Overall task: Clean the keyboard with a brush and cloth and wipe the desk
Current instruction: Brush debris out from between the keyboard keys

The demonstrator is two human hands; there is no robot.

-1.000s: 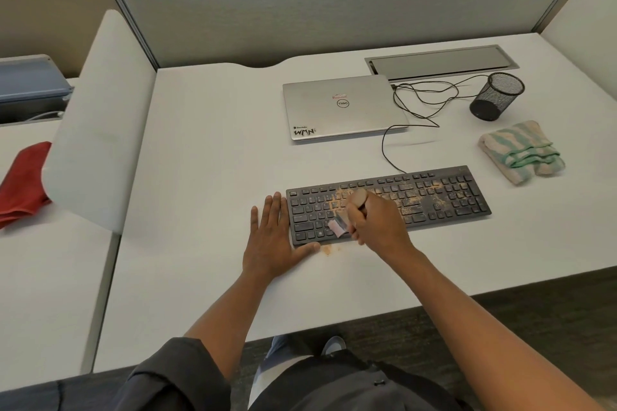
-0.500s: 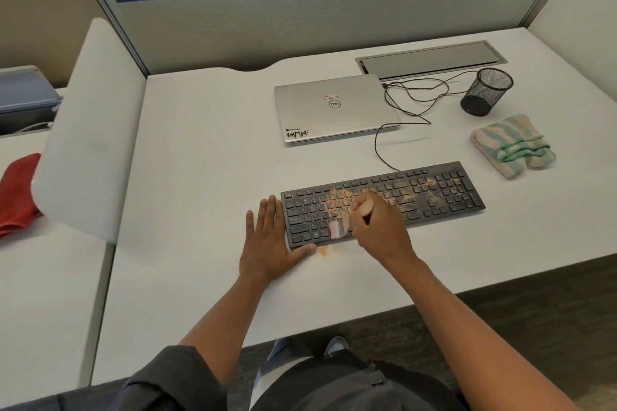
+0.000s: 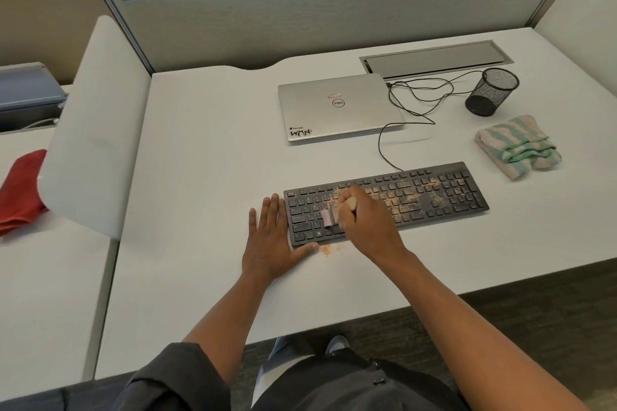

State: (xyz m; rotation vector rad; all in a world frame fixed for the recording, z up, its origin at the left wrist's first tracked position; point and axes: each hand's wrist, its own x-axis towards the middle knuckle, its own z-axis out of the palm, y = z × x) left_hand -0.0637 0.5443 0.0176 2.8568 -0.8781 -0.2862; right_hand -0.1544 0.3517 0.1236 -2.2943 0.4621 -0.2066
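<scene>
A black keyboard (image 3: 387, 205) is lying across the white surface (image 3: 207, 177), its middle and right keys dusted with tan crumbs, and a small patch of the same crumbs (image 3: 326, 249) is sitting on the surface just in front of its near edge. The left hand (image 3: 272, 243) is being pressed flat beside the keyboard's left end, fingers straight and the thumb touching the near left corner. A brush (image 3: 329, 215) is being held in the right hand (image 3: 369, 227) — the grip is curled tightly round its pale handle, while the pinkish bristle head is resting on the left-hand keys. A folded green-and-cream cloth (image 3: 519, 147) is lying untouched to the right, beyond the keyboard's far right corner and well apart from both hands. Behind the keyboard a closed silver laptop (image 3: 337, 107) is sitting, a black cable (image 3: 394, 103) is looping from it toward the keyboard, and a black mesh cup (image 3: 492, 92) is standing near the cloth — just behind it.
</scene>
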